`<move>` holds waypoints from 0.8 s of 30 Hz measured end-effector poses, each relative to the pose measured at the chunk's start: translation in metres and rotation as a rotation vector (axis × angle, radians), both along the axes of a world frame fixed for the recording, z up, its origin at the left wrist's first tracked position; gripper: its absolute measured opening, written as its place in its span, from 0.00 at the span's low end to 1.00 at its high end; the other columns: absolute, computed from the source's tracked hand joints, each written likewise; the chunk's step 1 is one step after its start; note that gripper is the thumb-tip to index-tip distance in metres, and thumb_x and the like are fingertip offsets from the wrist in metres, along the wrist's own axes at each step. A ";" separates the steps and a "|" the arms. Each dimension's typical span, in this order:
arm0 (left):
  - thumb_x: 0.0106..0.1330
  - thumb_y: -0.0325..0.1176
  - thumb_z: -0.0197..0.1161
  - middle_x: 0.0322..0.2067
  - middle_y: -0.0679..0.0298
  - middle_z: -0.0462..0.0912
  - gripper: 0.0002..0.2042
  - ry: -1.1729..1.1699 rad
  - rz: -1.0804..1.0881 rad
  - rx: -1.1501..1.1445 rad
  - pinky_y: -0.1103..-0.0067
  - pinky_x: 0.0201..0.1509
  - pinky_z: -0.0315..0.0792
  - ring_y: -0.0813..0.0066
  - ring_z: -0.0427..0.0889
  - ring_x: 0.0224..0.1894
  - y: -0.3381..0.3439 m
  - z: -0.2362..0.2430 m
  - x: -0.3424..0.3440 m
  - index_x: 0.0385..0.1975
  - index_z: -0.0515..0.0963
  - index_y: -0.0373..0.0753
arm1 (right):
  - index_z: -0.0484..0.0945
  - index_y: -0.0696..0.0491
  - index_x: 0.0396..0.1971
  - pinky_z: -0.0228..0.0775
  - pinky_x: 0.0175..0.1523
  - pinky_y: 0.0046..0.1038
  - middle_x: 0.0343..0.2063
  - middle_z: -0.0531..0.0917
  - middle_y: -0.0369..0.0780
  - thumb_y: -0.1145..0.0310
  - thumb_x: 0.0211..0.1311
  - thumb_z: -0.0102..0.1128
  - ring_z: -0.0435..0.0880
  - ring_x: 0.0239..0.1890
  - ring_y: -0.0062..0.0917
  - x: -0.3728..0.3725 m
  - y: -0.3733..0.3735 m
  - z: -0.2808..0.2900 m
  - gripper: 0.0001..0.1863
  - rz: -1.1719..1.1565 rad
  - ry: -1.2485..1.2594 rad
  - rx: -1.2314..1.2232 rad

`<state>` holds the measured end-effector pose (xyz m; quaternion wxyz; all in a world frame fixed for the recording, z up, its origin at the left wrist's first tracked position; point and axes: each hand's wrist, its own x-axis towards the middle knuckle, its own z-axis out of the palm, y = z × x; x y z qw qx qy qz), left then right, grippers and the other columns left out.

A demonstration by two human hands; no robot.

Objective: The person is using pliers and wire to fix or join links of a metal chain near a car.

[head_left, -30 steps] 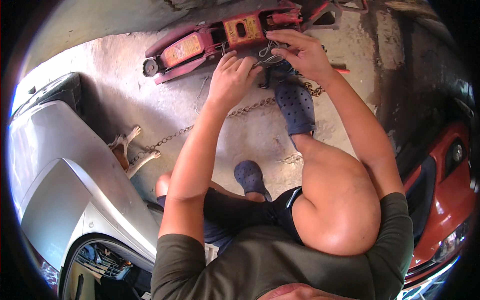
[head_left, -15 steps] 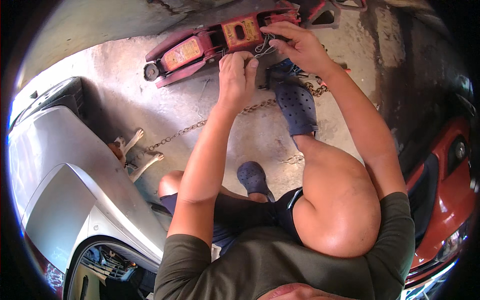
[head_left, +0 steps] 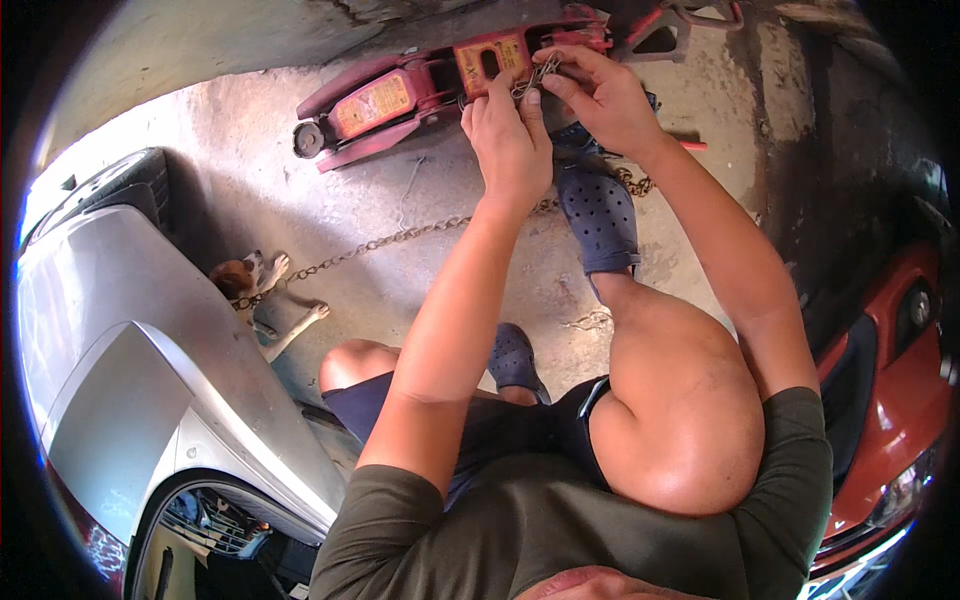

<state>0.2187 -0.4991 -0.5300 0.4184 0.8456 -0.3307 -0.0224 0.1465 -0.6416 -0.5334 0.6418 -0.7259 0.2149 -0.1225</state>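
Observation:
A thin, tangled wire or cord (head_left: 544, 73) is bunched in loops between my two hands; its exact material cannot be made out. My left hand (head_left: 512, 145) pinches the loops from the near left, thumb and fingertips closed. From the right, my right hand (head_left: 606, 105) grips the other part of the bunch between thumb and forefinger. Just beyond the hands lies a red floor jack (head_left: 372, 106) with yellow labels, its round saddle (head_left: 309, 139) at the left end. My hands overlap part of its frame in the view.
A rusty chain (head_left: 390, 239) runs across the concrete to a dog (head_left: 243, 277) lying by the silver car (head_left: 215, 345). My foot in a blue clog (head_left: 598, 215) stands below the hands. An orange-red vehicle (head_left: 895, 400) is at right. Red jack stands (head_left: 655, 42) sit at the far right.
My left hand has moved right, closer to my right hand, and the wire loops are now bunched tighter between them. The dog's head has come further into sight.

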 end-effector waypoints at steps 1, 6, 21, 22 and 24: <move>0.76 0.34 0.55 0.39 0.53 0.83 0.12 0.010 0.002 0.001 0.61 0.57 0.65 0.50 0.79 0.43 0.000 0.000 -0.001 0.53 0.74 0.36 | 0.81 0.54 0.56 0.79 0.47 0.28 0.49 0.86 0.40 0.68 0.70 0.66 0.86 0.45 0.22 0.000 0.002 0.002 0.17 -0.002 0.000 0.002; 0.75 0.33 0.55 0.38 0.53 0.82 0.11 -0.024 0.081 -0.024 0.61 0.57 0.65 0.50 0.78 0.44 -0.009 -0.006 -0.007 0.51 0.75 0.35 | 0.81 0.56 0.56 0.78 0.52 0.26 0.51 0.86 0.40 0.64 0.74 0.63 0.84 0.48 0.22 0.000 0.007 -0.002 0.17 -0.057 -0.058 0.093; 0.73 0.29 0.58 0.47 0.46 0.83 0.10 0.145 0.115 -0.106 0.53 0.76 0.53 0.41 0.79 0.54 0.002 0.004 -0.018 0.50 0.76 0.34 | 0.86 0.59 0.43 0.75 0.41 0.30 0.29 0.86 0.40 0.56 0.73 0.63 0.80 0.32 0.20 0.034 -0.024 0.000 0.18 0.244 -0.052 -0.096; 0.72 0.28 0.58 0.48 0.45 0.83 0.10 0.168 0.137 -0.111 0.52 0.76 0.53 0.41 0.79 0.55 0.004 0.003 -0.021 0.51 0.76 0.34 | 0.86 0.59 0.43 0.75 0.41 0.30 0.29 0.86 0.40 0.56 0.73 0.63 0.80 0.32 0.20 0.039 -0.025 0.002 0.18 0.245 -0.055 -0.094; 0.72 0.27 0.59 0.48 0.45 0.83 0.11 0.190 0.160 -0.114 0.52 0.76 0.53 0.41 0.79 0.56 0.007 0.000 -0.027 0.51 0.76 0.33 | 0.87 0.58 0.40 0.75 0.39 0.30 0.26 0.85 0.40 0.54 0.69 0.67 0.82 0.30 0.22 0.047 -0.027 0.004 0.19 0.394 0.097 -0.181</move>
